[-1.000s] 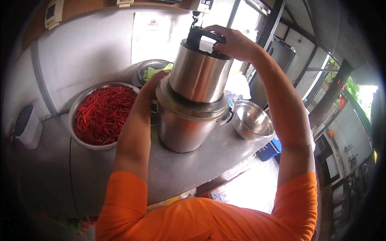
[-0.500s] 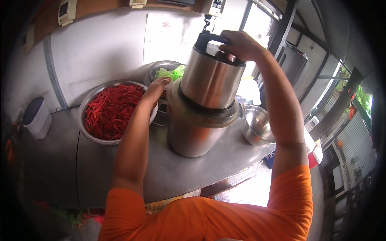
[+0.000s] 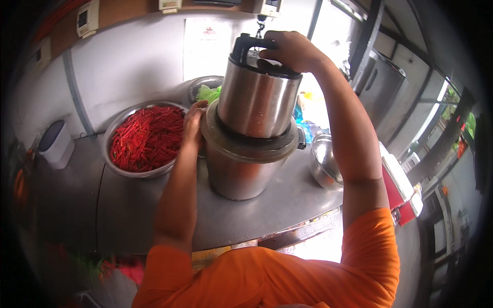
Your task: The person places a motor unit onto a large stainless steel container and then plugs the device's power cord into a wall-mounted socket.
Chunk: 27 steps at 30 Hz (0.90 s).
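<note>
A large steel electric food chopper [image 3: 259, 100] stands on the steel table [image 3: 138, 215] before me, its motor head seated on a lidded, wide bowl [image 3: 241, 177]. Up top, my right hand [image 3: 292, 50] is closed round the black handle of the motor head. My left hand [image 3: 193, 123] is at the left side of the bowl, just under the lid's rim, with fingers curled at the spot opposite the black side handle [image 3: 301, 137]. What lies inside that grip is covered by the hand. To the left, a metal basin [image 3: 109, 160] holds a heap of red chillies [image 3: 146, 136].
Behind the chopper lie a round metal dish [image 3: 197, 87] and a light green plastic bag [image 3: 208, 94]. A steel mixing bowl [image 3: 324, 161] sits at the right, a white-grey container [image 3: 56, 146] at far left. A red and white cooler box [image 3: 403, 197] stands beyond the table's right end.
The chopper has shifted and turned slightly, bringing its right side handle into view. My right hand moved left with the top; my left hand came lower and closer against the bowl.
</note>
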Tool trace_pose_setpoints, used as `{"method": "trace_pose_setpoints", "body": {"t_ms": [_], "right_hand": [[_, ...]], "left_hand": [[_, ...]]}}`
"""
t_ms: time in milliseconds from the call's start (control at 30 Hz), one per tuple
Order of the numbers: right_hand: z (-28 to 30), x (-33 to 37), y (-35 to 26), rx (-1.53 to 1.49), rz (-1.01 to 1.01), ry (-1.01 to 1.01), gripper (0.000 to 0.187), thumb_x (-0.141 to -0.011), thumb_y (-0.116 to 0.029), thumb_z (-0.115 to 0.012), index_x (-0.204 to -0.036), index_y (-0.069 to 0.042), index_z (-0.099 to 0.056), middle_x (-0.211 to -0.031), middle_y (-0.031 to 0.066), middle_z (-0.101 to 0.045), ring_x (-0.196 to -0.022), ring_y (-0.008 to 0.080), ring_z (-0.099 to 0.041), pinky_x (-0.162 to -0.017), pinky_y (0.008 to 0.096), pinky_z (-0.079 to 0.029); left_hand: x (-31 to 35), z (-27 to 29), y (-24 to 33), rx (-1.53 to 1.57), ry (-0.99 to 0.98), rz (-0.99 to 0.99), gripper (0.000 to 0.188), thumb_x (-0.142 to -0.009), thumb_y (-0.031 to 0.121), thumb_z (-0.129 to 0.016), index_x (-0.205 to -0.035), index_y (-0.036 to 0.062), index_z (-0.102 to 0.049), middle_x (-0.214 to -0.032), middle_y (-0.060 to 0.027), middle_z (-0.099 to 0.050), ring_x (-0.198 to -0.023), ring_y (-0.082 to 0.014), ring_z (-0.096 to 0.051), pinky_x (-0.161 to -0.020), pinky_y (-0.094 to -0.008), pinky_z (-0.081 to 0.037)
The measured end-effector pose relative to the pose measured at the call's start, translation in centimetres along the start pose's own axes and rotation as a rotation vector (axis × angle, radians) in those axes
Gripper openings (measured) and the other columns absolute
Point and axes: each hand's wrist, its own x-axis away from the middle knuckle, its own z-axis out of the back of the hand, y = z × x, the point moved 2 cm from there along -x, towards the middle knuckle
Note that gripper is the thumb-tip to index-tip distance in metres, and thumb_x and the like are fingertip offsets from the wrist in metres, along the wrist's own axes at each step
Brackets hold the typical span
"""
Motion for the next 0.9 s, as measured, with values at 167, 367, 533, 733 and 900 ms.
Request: {"method": "trace_pose_setpoints", "body": {"t_ms": [167,367,533,733,900], "right_hand": [[0.3,0.3,0.1,-0.061,0.077,0.003,0.036,-0.093,-0.032,-0.065,-0.118,-0.006,-0.062,-0.099,0.0183,-0.070,-0.092,0.0319,-0.068,-0.084,0.0422,-0.052],[0.2,1.8,1.7,-0.808,0.171,-0.142,0.033,-0.086,-0.029,-0.077,-0.103,-0.004,-0.066,-0.083,0.0053,-0.070,-0.079,0.0135,-0.062,-0.075,0.0319,-0.048],[-0.2,1.6,2.2,-0.820,0.258,-0.105,0.038,-0.082,-0.035,-0.080,-0.100,-0.003,-0.068,-0.080,0.0037,-0.066,-0.078,0.0153,-0.060,-0.075,0.0327,-0.047],[-0.8,0.9,2.5,-0.647,0.160,-0.046,0.073,-0.069,-0.060,-0.080,-0.108,0.001,-0.069,-0.088,0.0148,-0.070,-0.080,0.0243,-0.068,-0.077,0.0368,-0.054],[0.2,0.8,1.6,-0.614,0.147,-0.153,0.069,-0.074,-0.053,-0.081,-0.110,0.004,-0.066,-0.087,0.0103,-0.070,-0.081,0.0195,-0.064,-0.074,0.0336,-0.050]], "left_hand": [[1.4,0.8,-0.4,0.022,0.090,0.006,0.039,-0.087,0.019,-0.051,-0.119,-0.0011,-0.061,-0.114,-0.0115,-0.063,-0.106,-0.0210,-0.058,-0.091,-0.0312,-0.045],[11.2,-2.5,3.4,-0.396,0.301,-0.272,0.039,-0.095,0.017,-0.054,-0.128,-0.0027,-0.052,-0.120,-0.0144,-0.055,-0.115,-0.0231,-0.052,-0.102,-0.0350,-0.039],[15.3,-1.9,4.1,-0.309,0.054,-0.344,0.060,-0.095,0.014,-0.063,-0.146,-0.0015,-0.035,-0.135,-0.0140,-0.049,-0.124,-0.0229,-0.049,-0.105,-0.0390,-0.039],[14.0,0.2,4.2,-0.219,-0.116,-0.247,0.069,-0.091,0.011,-0.069,-0.148,-0.0008,-0.032,-0.139,-0.0132,-0.049,-0.130,-0.0220,-0.046,-0.110,-0.0382,-0.035],[13.6,1.0,4.7,-0.168,-0.173,-0.194,0.073,-0.089,0.012,-0.073,-0.148,-0.0009,-0.032,-0.138,-0.0128,-0.050,-0.130,-0.0210,-0.046,-0.111,-0.0375,-0.033]]}}
